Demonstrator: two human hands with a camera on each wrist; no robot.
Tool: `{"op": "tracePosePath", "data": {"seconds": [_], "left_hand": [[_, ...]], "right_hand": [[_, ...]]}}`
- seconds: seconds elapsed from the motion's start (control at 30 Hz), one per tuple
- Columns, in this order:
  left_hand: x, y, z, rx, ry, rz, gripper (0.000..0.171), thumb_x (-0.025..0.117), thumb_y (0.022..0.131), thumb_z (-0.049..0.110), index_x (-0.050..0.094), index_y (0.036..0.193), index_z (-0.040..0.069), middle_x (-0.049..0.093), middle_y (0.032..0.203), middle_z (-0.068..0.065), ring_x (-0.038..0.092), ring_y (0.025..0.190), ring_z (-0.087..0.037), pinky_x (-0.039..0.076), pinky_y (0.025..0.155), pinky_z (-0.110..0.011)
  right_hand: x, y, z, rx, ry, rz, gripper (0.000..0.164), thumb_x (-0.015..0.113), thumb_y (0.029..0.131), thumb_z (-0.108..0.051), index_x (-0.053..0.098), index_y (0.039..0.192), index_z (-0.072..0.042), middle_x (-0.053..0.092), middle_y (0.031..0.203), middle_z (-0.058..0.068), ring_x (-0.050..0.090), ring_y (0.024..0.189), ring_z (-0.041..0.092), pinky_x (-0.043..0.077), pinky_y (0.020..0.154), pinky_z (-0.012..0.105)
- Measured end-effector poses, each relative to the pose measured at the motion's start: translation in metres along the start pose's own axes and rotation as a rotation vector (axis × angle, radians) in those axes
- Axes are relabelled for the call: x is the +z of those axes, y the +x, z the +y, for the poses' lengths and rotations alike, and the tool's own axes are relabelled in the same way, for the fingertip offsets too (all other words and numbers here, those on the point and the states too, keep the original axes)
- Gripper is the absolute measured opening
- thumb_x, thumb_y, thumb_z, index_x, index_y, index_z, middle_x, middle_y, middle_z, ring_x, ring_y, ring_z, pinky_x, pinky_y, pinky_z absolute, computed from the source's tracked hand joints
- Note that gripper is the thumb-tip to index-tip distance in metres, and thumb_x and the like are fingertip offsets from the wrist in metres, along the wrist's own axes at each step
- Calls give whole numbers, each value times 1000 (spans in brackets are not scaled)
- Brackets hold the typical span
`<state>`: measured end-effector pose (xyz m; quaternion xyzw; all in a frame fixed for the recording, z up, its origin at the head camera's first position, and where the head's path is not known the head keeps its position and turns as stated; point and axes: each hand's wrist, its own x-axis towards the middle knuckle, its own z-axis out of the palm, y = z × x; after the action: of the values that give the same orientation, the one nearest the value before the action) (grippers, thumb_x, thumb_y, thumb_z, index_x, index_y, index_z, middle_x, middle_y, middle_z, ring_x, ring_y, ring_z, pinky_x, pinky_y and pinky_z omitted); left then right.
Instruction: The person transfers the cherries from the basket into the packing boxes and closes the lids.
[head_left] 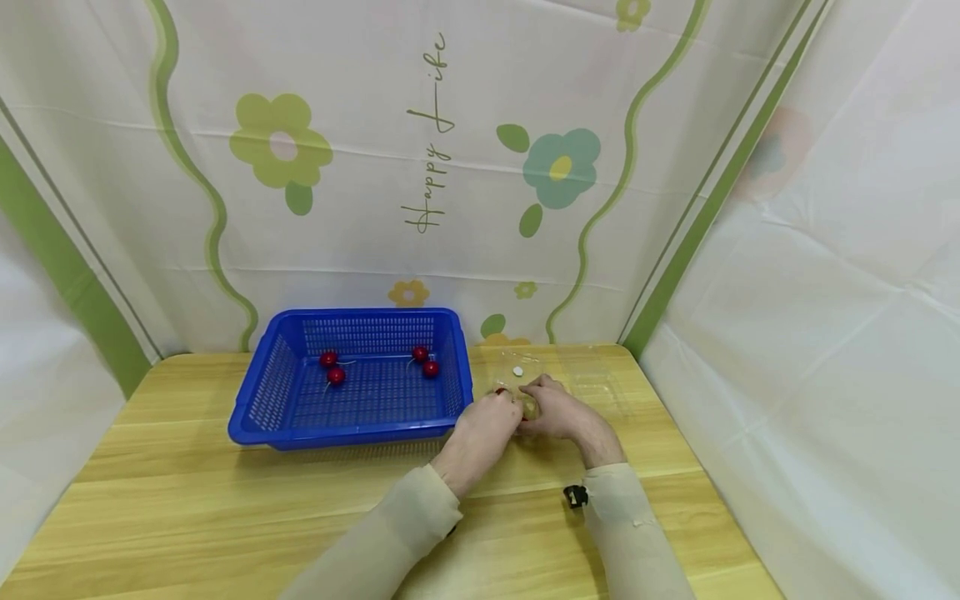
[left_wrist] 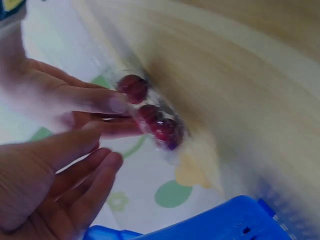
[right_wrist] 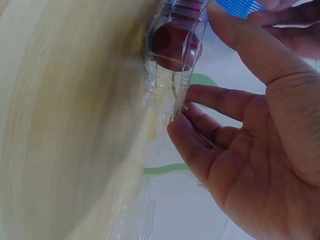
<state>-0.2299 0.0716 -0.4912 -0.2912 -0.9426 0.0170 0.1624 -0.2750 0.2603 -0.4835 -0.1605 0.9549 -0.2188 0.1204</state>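
A clear plastic box [head_left: 520, 360] with a small white spot lies on the table, right of the blue basket. Several dark red cherries [right_wrist: 172, 46] are inside it, showing through the ridged plastic. My right hand [head_left: 558, 411] holds the box by its side, with thumb and fingertips at the plastic edge in the right wrist view. From the basket side, my left hand [head_left: 486, 425] reaches in close. Its fingers [left_wrist: 87, 182] are loosely bent with nothing between them in the left wrist view. Both hands hide much of the box from above.
The blue basket [head_left: 352, 435] stands on the left, with two pairs of stemmed cherries [head_left: 337, 377] inside. More clear plastic packaging [head_left: 600, 390] lies to the right of my right hand. The wooden table [head_left: 187, 517] ends at a flowered curtain [head_left: 360, 250].
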Motion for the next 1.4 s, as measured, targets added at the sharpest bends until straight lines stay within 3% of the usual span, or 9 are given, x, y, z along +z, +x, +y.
{"op": "tracePosePath", "data": {"seconds": [0.13, 0.23, 0.33, 0.5, 0.77, 0.93, 1.1, 1.23, 1.4], "left_hand": [[-1, -18, -2, 86, -27, -7, 18, 83, 105, 4, 87, 114, 19, 84, 108, 3, 80, 90, -12, 71, 71, -30], [-14, -34, -3, 116, -66, -51, 22, 80, 107, 3, 86, 124, 15, 85, 116, 1, 82, 96, -14, 72, 76, -30], [-33, -49, -3, 120, -116, -128, 31, 73, 114, 7, 80, 144, 9, 84, 140, -5, 85, 122, -20, 73, 101, -32], [-33, -65, -6, 117, -228, -192, 45, 64, 120, 15, 68, 164, 6, 69, 169, -14, 69, 157, -30, 63, 126, -44], [-32, -78, -6, 121, -252, -208, 47, 62, 121, 19, 65, 165, 3, 66, 172, -16, 66, 160, -32, 59, 130, -44], [-30, -80, -6, 131, -227, -181, 46, 66, 119, 22, 69, 161, 2, 69, 169, -14, 69, 157, -31, 62, 127, -42], [-27, -78, -6, 139, -188, -149, 47, 72, 116, 26, 73, 158, 4, 73, 165, -12, 73, 152, -27, 66, 121, -38], [-25, -76, -6, 138, -154, -146, 48, 73, 116, 28, 73, 158, 6, 73, 165, -9, 74, 152, -26, 67, 119, -37], [-26, -75, -5, 133, -110, -173, 51, 75, 115, 30, 72, 160, 8, 71, 167, -7, 72, 154, -25, 65, 122, -37]], "right_hand": [[-1, -1, -2, 6, -12, -7, 80, 96, 98, -25, 62, 164, 6, 62, 159, 24, 59, 154, 46, 53, 132, 62], [-1, -2, -2, 11, -8, -18, 81, 96, 98, -24, 62, 165, 5, 61, 162, 25, 58, 156, 47, 52, 133, 63], [-1, -3, -2, 20, -4, -28, 83, 97, 98, -27, 61, 166, 3, 59, 165, 26, 56, 158, 47, 51, 134, 64], [-2, -5, -4, 41, -2, -54, 88, 101, 95, -32, 61, 166, 1, 55, 172, 28, 52, 164, 50, 49, 136, 68], [-5, -11, -15, 67, 6, -86, 98, 105, 90, -38, 58, 167, 2, 48, 179, 30, 45, 170, 53, 45, 138, 71], [-7, -11, -12, 40, 1, -85, 85, 96, 100, -36, 59, 167, 2, 51, 176, 29, 48, 167, 52, 47, 137, 70], [-10, -7, -4, -2, -14, -4, 67, 80, 114, -32, 59, 166, 5, 55, 174, 30, 53, 165, 53, 46, 139, 68], [-13, 1, 3, 15, -33, 92, 65, 74, 117, -32, 57, 167, 5, 54, 175, 31, 55, 163, 53, 45, 139, 69], [-19, 16, 11, 56, -34, 136, 66, 68, 120, -31, 50, 172, 5, 46, 182, 33, 45, 170, 55, 37, 143, 70]]}}
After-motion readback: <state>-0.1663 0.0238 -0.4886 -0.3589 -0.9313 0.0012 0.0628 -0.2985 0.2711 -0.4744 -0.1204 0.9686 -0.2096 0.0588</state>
